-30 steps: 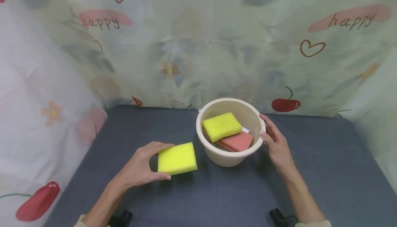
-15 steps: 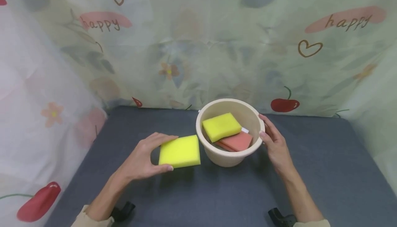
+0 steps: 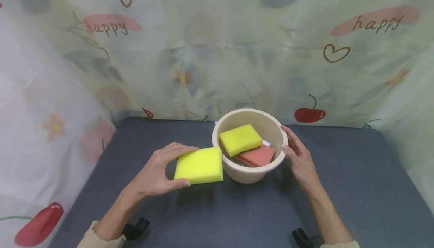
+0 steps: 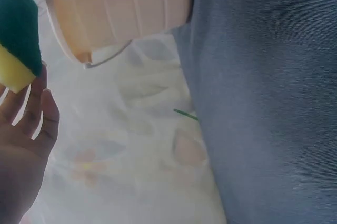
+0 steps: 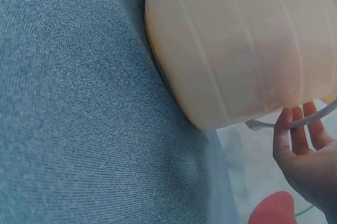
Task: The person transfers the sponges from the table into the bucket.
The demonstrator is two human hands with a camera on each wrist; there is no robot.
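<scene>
My left hand (image 3: pixel 159 174) pinches a yellow sponge (image 3: pixel 199 166) by its left end, thumb on the near edge and fingers on the far edge. The left wrist view shows a dark green scouring layer (image 4: pixel 20 24) on the sponge's underside. The sponge's right end overlaps the left rim of a beige bucket (image 3: pixel 249 172) in the head view. My right hand (image 3: pixel 303 161) grips the bucket's right rim, thumb inside and fingers outside. Inside the bucket, another yellow sponge (image 3: pixel 240 139) leans over stacked pink sponges (image 3: pixel 259 155) and a small white piece (image 3: pixel 266 143).
The bucket stands on a dark grey cloth-covered table (image 3: pixel 349 180). A patterned curtain (image 3: pixel 217 71) rises behind the table and along both sides. The bucket's thin handle (image 5: pixel 318 116) hangs beside my right fingers in the right wrist view.
My left hand has lifted the yellow sponge up and to the right, to the bucket's left rim. The right hand keeps its grip on the bucket.
</scene>
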